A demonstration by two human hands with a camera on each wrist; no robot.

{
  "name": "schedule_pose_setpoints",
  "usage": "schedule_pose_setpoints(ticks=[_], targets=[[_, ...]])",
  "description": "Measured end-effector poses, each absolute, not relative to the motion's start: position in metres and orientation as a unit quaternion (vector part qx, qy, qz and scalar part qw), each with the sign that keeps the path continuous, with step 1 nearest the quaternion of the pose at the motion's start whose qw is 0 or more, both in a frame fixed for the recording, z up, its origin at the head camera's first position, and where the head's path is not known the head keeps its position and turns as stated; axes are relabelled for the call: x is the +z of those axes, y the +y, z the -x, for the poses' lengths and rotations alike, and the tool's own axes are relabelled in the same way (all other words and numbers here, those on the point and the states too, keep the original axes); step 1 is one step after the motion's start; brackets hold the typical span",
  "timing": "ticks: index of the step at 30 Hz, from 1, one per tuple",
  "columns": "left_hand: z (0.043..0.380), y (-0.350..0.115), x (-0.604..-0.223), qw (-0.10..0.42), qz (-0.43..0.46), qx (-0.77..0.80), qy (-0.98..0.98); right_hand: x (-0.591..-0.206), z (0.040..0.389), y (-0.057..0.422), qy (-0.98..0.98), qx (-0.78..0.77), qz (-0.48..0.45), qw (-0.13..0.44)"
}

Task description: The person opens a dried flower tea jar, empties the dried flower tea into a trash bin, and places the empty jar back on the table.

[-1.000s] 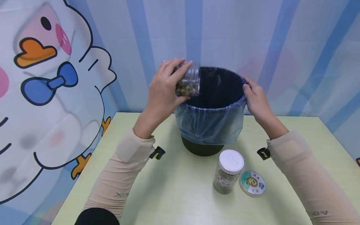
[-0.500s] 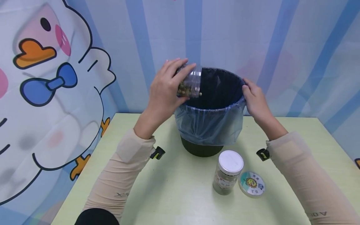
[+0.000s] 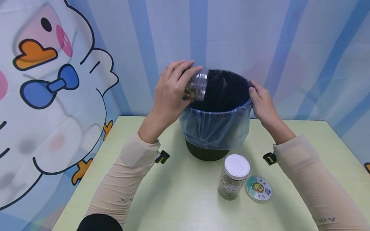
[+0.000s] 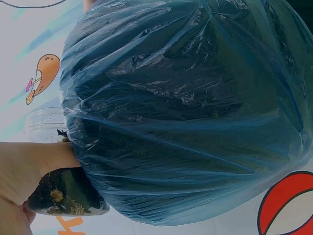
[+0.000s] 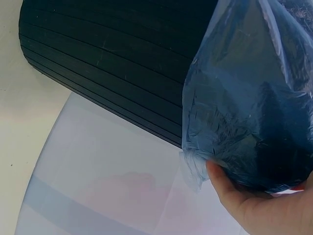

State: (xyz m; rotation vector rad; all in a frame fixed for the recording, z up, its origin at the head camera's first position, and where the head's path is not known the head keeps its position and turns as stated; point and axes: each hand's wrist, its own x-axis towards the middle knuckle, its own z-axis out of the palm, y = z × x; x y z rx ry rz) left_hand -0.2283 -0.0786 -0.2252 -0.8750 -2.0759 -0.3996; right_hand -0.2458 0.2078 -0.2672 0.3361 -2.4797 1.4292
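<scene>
Blue-and-white striped cloth [image 3: 240, 38] makes the whole background, and on its left part we see a large printed duck [image 3: 57, 128] with an orange beak and a blue bow tie. Before the cloth we find a pale yellow-green table [image 3: 173, 205]. On this table, toward the back, stands a dark bin [image 3: 206, 154], and over its rim is folded a thin blue plastic bag [image 3: 215, 130]. From the two sides come beige sleeves [image 3: 315, 179], one on each arm. We see the left hand [image 3: 171, 89] with its fingers bent around a clear jar [image 3: 200, 84]; this jar is tipped on its side at the left edge of the bin, and its mouth is turned toward the opening. The right hand [image 3: 263, 101] pinches the opposite edge of the bin together with the bag. In front of the bin we notice a second jar [image 3: 231, 186], upright, with a white lid [image 3: 237, 166]. Just beside it lies a flat round box [image 3: 259, 188], with a yellow sun face on top. Smallest for us are the brownish and greenish bits [image 3: 189, 92], resting inside the tipped jar; we cannot tell exactly what they are.
</scene>
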Motion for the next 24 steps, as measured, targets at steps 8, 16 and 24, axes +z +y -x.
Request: schedule_pose_setpoints(ticks=[8,16,24], targets=[[0.2296,-0.0775,-0.2284,0.434,0.347,-0.123,-0.822,-0.2685,0.2461,0.208,-0.85,0.498,-0.118,0.122],[0.2289,-0.0766,-0.229,0.434,0.35,-0.11,-0.823,-0.2692,0.2448,0.2076,-0.85,0.498,-0.12,0.122],[0.2295,-0.0748,-0.2275,0.445,0.364,-0.105,-0.811,-0.2682,0.2443,0.2073,-0.848,0.502,-0.118,0.121]])
